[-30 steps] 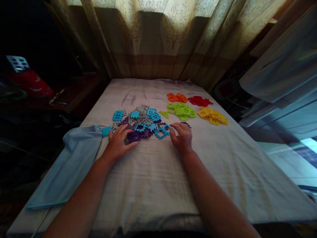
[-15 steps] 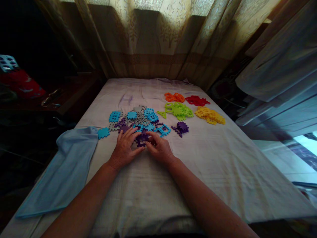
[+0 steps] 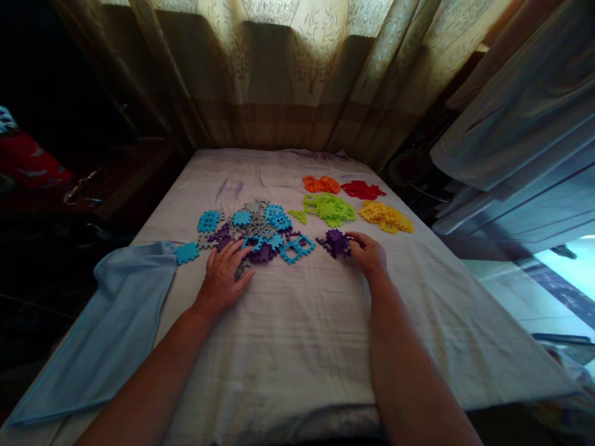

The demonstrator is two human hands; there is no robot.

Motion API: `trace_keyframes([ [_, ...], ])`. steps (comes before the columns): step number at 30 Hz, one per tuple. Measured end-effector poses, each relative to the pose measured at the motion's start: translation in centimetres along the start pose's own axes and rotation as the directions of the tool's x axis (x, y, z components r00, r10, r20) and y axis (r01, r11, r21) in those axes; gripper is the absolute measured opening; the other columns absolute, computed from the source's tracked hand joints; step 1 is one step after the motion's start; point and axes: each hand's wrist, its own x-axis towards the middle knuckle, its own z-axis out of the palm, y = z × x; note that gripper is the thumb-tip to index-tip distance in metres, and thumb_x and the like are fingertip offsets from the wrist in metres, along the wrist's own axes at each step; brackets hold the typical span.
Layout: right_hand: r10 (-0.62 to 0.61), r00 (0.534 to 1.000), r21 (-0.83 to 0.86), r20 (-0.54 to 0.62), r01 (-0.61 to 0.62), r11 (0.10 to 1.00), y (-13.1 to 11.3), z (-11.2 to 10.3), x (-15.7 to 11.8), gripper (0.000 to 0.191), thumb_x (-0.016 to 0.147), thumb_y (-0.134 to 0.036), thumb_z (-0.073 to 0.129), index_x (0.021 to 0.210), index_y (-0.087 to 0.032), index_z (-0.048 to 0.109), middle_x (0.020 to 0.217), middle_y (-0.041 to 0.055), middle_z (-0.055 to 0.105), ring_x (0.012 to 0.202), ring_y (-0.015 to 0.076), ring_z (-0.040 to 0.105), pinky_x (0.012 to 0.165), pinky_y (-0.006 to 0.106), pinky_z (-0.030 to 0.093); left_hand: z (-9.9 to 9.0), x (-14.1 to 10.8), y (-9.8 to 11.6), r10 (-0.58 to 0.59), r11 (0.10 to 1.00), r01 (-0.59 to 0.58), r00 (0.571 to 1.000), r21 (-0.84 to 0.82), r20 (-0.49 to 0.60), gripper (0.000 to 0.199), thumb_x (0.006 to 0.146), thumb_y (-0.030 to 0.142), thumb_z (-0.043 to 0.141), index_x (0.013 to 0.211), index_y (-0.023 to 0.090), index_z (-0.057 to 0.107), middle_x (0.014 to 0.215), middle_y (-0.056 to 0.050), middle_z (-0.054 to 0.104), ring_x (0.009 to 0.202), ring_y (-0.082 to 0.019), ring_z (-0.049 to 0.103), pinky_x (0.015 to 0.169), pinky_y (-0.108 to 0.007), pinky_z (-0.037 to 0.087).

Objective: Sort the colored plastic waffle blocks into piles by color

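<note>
A mixed heap of grey (image 3: 260, 214), blue (image 3: 241, 218) and purple (image 3: 263, 253) toothed plastic pieces lies left of the middle. My left hand (image 3: 224, 272) rests at its near left edge, fingers spread, with a grey piece (image 3: 242, 268) beside the thumb. Right of the heap, my right hand (image 3: 367, 253) pinches a purple piece (image 3: 344, 244) at the small purple pile (image 3: 332, 241). A blue window-like frame (image 3: 297, 248) lies between heap and purple pile.
Beyond lie orange (image 3: 321, 184), red (image 3: 362, 189), green (image 3: 330, 209) and yellow (image 3: 385, 217) piles on the cloth-covered table (image 3: 297, 347). A blue cloth (image 3: 134, 322) covers the left edge, beside a flat blue piece (image 3: 187, 253). Curtains (image 3: 279, 93) hang behind.
My right hand has moved right from the heap to the small purple pile, with a purple piece. My left hand stays by the heap. The view has shifted slightly.
</note>
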Motion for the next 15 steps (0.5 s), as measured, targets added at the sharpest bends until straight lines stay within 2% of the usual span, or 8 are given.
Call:
trace_keyframes([
  [3, -0.013, 1.0, -0.102, -0.009, 0.012, 0.995, 0.7, 0.2, 0.1, 0.041, 0.077, -0.03, 0.048, 0.106, -0.02, 0.075, 0.088, 0.0062, 0.072, 0.072, 0.0193, 0.061, 0.072, 0.033, 0.05, 0.0, 0.0, -0.3, -0.013, 1.0, 0.013, 1.0, 0.009, 0.0, 0.049, 0.09, 0.042, 0.049, 0.134, 0.023, 0.056, 0.147, -0.011, 0.052, 0.139, -0.03, 0.043, 0.117, -0.054, 0.026],
  [5, -0.109, 0.992, -0.159, -0.056, 0.099, 0.982, 0.7, 0.4, 0.1, 0.039, 0.077, -0.03, 0.05, 0.105, -0.019, 0.076, 0.1, 0.0096, 0.071, 0.083, 0.0218, 0.063, 0.081, 0.037, 0.051, 0.0, 0.0, -0.4, -0.025, 1.0, 0.025, 1.0, 0.014, -0.002, 0.048, 0.09, 0.041, 0.049, 0.134, 0.024, 0.056, 0.147, -0.011, 0.051, 0.139, -0.03, 0.043, 0.117, -0.054, 0.026],
  [8, -0.283, 0.955, -0.236, -0.091, 0.256, 0.937, 0.1, 1.1, 0.0, 0.039, 0.079, -0.032, 0.055, 0.109, -0.017, 0.073, 0.114, 0.0146, 0.068, 0.105, 0.0271, 0.061, 0.095, 0.043, 0.047, 0.1, 0.0, -0.5, -0.032, 0.999, 0.032, 0.999, 0.017, 0.015, 0.047, 0.09, 0.041, 0.049, 0.133, 0.026, 0.058, 0.148, -0.01, 0.051, 0.139, -0.03, 0.043, 0.117, -0.056, 0.027],
  [12, -0.363, 0.932, -0.341, -0.017, 0.335, 0.878, -1.2, 2.6, -0.5, 0.045, 0.083, -0.037, 0.06, 0.124, -0.02, 0.066, 0.135, 0.0172, 0.058, 0.126, 0.0332, 0.05, 0.102, 0.052, 0.041, 0.1, 0.0, -0.6, -0.034, 0.999, 0.034, 0.999, 0.012, 0.03, 0.046, 0.09, 0.041, 0.049, 0.132, 0.026, 0.059, 0.148, -0.01, 0.05, 0.139, -0.031, 0.043, 0.117, -0.056, 0.026],
  [15, -0.343, 0.938, -0.389, 0.055, 0.337, 0.858, -1.7, 3.3, -0.8, 0.041, 0.087, -0.04, 0.059, 0.125, -0.024, 0.065, 0.136, 0.0158, 0.057, 0.127, 0.0336, 0.049, 0.101, 0.053, 0.039, 0.1, 0.0, -0.6, -0.044, 0.999, 0.044, 0.999, 0.008, 0.022, 0.046, 0.09, 0.041, 0.048, 0.133, 0.027, 0.058, 0.148, -0.009, 0.051, 0.139, -0.03, 0.043, 0.117, -0.056, 0.027],
])
